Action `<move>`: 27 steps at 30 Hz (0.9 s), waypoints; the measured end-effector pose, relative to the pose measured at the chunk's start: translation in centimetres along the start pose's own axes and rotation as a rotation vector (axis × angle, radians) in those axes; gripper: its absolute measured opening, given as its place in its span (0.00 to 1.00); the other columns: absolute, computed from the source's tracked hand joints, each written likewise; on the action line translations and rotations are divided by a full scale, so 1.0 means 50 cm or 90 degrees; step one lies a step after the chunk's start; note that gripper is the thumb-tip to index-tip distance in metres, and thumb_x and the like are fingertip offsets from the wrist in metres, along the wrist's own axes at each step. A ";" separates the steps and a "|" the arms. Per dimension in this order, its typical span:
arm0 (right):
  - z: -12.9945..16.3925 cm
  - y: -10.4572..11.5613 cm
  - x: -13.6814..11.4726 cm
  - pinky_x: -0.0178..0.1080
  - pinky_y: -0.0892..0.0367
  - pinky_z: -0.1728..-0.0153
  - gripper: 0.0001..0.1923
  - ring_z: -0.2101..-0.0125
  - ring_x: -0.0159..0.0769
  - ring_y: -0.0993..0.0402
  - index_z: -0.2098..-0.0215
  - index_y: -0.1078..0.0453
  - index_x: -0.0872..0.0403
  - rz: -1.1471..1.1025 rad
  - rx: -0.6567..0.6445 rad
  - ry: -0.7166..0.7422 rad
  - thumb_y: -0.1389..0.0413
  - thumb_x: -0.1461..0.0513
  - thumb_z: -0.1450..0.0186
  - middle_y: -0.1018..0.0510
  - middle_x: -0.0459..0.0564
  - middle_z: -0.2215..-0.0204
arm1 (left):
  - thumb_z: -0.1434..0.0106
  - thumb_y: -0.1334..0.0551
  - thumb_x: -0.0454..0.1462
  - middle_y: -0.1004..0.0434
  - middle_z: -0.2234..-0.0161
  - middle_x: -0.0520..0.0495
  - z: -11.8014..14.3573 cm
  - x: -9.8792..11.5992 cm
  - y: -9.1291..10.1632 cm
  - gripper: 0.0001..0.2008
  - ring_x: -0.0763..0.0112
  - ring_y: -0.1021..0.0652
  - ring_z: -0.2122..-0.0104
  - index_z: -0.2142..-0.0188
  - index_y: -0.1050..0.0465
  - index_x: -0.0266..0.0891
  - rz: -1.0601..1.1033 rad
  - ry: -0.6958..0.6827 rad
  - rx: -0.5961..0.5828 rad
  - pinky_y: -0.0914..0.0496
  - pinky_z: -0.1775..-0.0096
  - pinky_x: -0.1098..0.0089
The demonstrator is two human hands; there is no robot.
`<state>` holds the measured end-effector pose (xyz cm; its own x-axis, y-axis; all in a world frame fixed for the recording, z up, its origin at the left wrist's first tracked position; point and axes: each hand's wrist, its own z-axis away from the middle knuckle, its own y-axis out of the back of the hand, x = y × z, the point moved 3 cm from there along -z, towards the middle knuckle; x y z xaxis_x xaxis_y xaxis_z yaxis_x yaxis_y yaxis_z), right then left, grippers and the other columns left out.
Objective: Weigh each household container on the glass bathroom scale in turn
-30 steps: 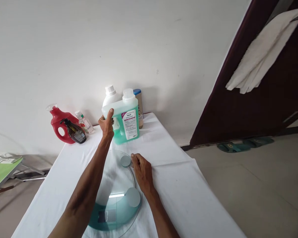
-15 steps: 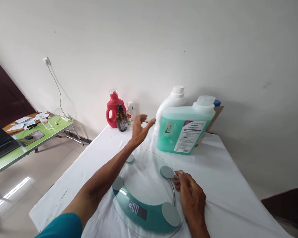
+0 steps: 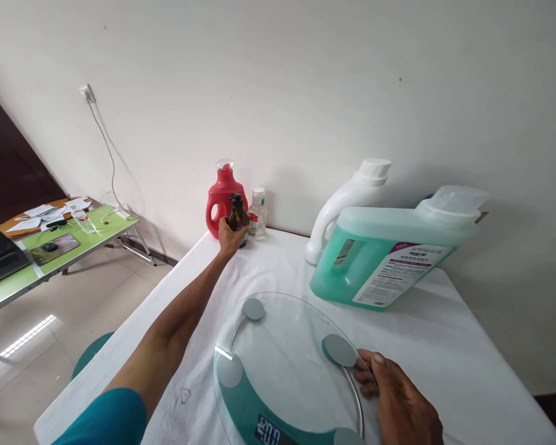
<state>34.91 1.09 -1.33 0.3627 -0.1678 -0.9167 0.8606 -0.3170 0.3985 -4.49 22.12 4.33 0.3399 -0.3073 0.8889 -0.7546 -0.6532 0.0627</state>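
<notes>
The left hand (image 3: 230, 237) is closing around a small brown pump bottle (image 3: 238, 216), not yet lifted off the white table (image 3: 445, 346); the right hand (image 3: 398, 402) is resting its fingertips on the empty glass scale (image 3: 282, 358) nearer the viewer

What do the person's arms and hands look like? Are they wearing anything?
Both hands are bare, with no gloves, rings or watch showing. The left hand sits at the end of a long bare forearm, and a teal short sleeve covers the upper arm. The right hand shows short fingers with plain nails; its arm is out of view.
</notes>
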 end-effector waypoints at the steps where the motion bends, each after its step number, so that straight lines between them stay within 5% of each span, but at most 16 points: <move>1: 0.000 -0.001 0.002 0.57 0.22 0.61 0.35 0.71 0.55 0.19 0.63 0.15 0.43 -0.001 -0.002 -0.006 0.49 0.28 0.37 0.13 0.56 0.68 | 0.46 0.19 0.40 0.20 0.51 0.38 -0.006 -0.005 -0.012 0.26 0.38 0.23 0.38 0.59 0.34 0.46 -0.006 0.007 0.019 0.26 0.44 0.48; 7: 0.004 -0.005 0.002 0.50 0.23 0.63 0.40 0.71 0.50 0.20 0.60 0.15 0.49 -0.019 -0.005 -0.001 0.49 0.27 0.35 0.14 0.55 0.70 | 0.47 0.18 0.38 0.19 0.50 0.38 -0.004 0.006 -0.030 0.27 0.41 0.20 0.41 0.58 0.33 0.45 -0.103 0.061 0.068 0.26 0.42 0.47; 15: 0.007 -0.011 -0.006 0.45 0.25 0.66 0.40 0.72 0.46 0.21 0.63 0.18 0.50 -0.058 -0.022 0.025 0.49 0.26 0.34 0.15 0.55 0.71 | 0.47 0.17 0.40 0.17 0.53 0.45 0.076 0.060 0.063 0.28 0.53 0.16 0.51 0.53 0.28 0.42 -0.032 0.080 0.044 0.20 0.45 0.50; 21: 0.008 -0.022 -0.015 0.44 0.26 0.67 0.37 0.71 0.45 0.21 0.64 0.19 0.50 -0.125 -0.009 0.057 0.48 0.29 0.34 0.15 0.55 0.71 | 0.49 0.17 0.44 0.14 0.54 0.45 0.133 0.224 0.143 0.29 0.54 0.15 0.53 0.51 0.23 0.42 0.012 -0.005 -0.071 0.18 0.50 0.53; 24: 0.009 -0.027 -0.017 0.45 0.26 0.66 0.36 0.70 0.46 0.20 0.66 0.20 0.49 -0.132 -0.018 0.057 0.48 0.29 0.35 0.15 0.55 0.71 | 0.50 0.17 0.48 0.13 0.57 0.44 0.198 0.308 0.156 0.30 0.54 0.14 0.57 0.53 0.21 0.40 0.037 -0.024 -0.184 0.18 0.53 0.55; 27: 0.009 -0.029 -0.017 0.46 0.25 0.63 0.35 0.69 0.47 0.19 0.67 0.22 0.48 -0.127 -0.021 0.066 0.49 0.29 0.36 0.15 0.55 0.71 | 0.51 0.17 0.49 0.13 0.61 0.45 0.285 0.346 0.151 0.29 0.56 0.15 0.61 0.56 0.22 0.40 0.055 0.011 -0.267 0.19 0.58 0.59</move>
<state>33.19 1.28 -1.13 0.2174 -0.0076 -0.9761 0.9295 -0.3037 0.2094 3.67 2.02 13.71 0.2581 -0.3344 0.9064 -0.9442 -0.2859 0.1634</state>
